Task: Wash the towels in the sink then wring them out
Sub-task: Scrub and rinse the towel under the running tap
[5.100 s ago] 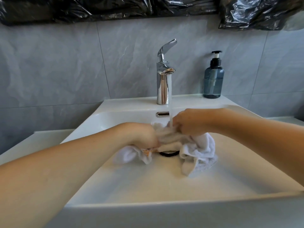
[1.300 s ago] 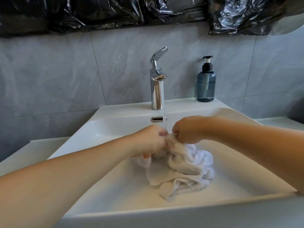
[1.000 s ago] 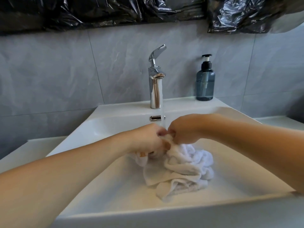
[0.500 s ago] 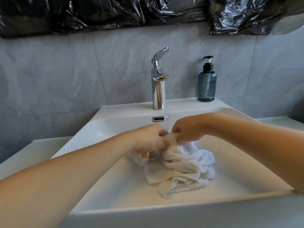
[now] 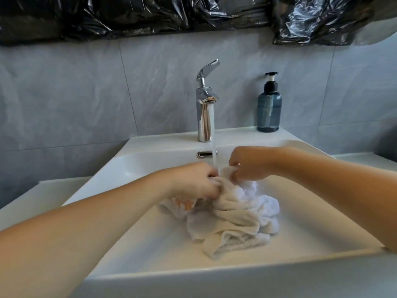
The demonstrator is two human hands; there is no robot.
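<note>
Two hands work in a white sink [image 5: 137, 250] under grey wall tiles [image 5: 64, 93]. Faucet [image 5: 205, 117] running at 12 o'clock, soap bottle [image 5: 269, 108] at 1 o'clock. Left hand [image 5: 193, 183] and right hand [image 5: 249, 164] both grip the bunched towels [image 5: 236, 220] mid-basin; black plastic [image 5: 150, 14] overhead.

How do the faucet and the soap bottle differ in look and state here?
The faucet is shiny chrome metal; the soap bottle is translucent blue-grey with a black pump. The faucet is running, its lever raised; the soap bottle stands untouched. Both stand upright on the sink ledge.
</note>
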